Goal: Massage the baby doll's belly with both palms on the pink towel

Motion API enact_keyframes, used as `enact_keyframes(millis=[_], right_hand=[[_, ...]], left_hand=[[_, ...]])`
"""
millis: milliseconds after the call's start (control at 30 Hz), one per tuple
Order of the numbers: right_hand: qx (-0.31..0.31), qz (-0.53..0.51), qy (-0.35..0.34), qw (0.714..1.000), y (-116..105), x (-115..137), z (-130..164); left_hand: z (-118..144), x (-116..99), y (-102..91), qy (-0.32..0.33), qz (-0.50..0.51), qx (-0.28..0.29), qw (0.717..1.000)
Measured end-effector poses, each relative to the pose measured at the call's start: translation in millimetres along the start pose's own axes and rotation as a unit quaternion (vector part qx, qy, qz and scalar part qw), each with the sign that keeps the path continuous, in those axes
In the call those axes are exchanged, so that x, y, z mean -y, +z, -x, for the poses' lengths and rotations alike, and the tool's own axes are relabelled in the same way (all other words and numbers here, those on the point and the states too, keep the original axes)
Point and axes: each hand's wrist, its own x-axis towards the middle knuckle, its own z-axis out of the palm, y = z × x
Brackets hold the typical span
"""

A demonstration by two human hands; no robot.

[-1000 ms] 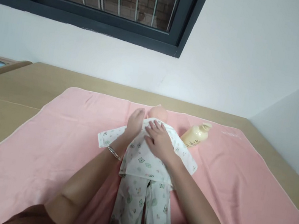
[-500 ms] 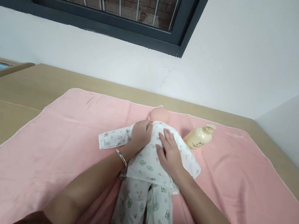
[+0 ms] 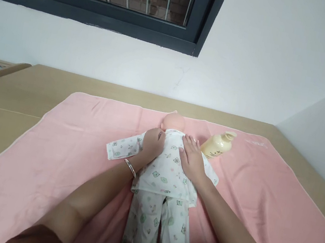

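Found doll point(image 3: 174, 122) laid out on pink towel point(image 3: 61, 158), head toward wall point(image 3: 237, 67), dressed in white patterned top point(image 3: 161, 178) and trousers point(image 3: 147, 223). Recorded left hand point(image 3: 153, 143) curled narrow against top, near shoulder and just inside spread sleeve point(image 3: 125, 147); cannot tell whether gripping cloth. Recorded right hand point(image 3: 193, 158) wide and flat on opposite side of top, palm down, thumb apart from fingers. Noted bracelet point(image 3: 130, 168) at left wrist. Located cream pump bottle point(image 3: 218, 145) on towel, beyond right hand, near other sleeve point(image 3: 211, 174); cannot confirm whether upright.
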Motion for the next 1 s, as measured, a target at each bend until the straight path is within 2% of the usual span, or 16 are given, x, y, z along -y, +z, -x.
enact_keyframes(millis=[67, 133, 267, 367, 433, 533, 600, 667, 767, 867, 1000], right_hand=[[-0.014, 0.012, 0.022, 1.0, 3, 11, 15], [-0.023, 0.015, 0.014, 1.0, 3, 29, 28], [0.021, 0.012, -0.102, 0.994, -2, 61, 31], [0.033, -0.023, -0.151, 0.988, -3, 59, 14], [0.026, -0.055, -0.139, 0.988, -2, 46, 0], [0.007, -0.076, -0.082, 0.994, 0, 19, -18], [-0.012, -0.061, -0.017, 0.998, -3, 6, -25], [0.006, -0.015, 0.062, 0.998, -8, 3, -31], [0.075, 0.101, 0.142, 0.982, -16, 18, -34], [0.089, 0.199, 0.115, 0.969, -18, 44, -32], [0.07, 0.225, 0.078, 0.969, -15, 62, -24]], left_hand=[[0, 0, 0.5, 0.002, 0.005, -0.002, 1.0], [-1, 1, 0.5, 0.001, 0.011, -0.003, 1.0], [-1, 2, -0.5, -0.001, 0.019, 0.0, 1.0], [0, 4, -0.4, 0.011, 0.028, -0.001, 1.0], [0, 6, 0.7, 0.02, 0.034, -0.006, 0.999], [0, 8, 2.4, 0.027, 0.033, -0.011, 0.999], [3, 7, 2.3, 0.048, 0.015, -0.02, 0.999], [8, 3, 0.9, 0.094, -0.031, -0.041, 0.994], [15, -5, -1.4, 0.154, -0.112, -0.049, 0.981], [16, -8, -1.7, 0.141, -0.144, -0.021, 0.979], [8, -6, -2.0, 0.111, -0.146, 0.002, 0.983]])
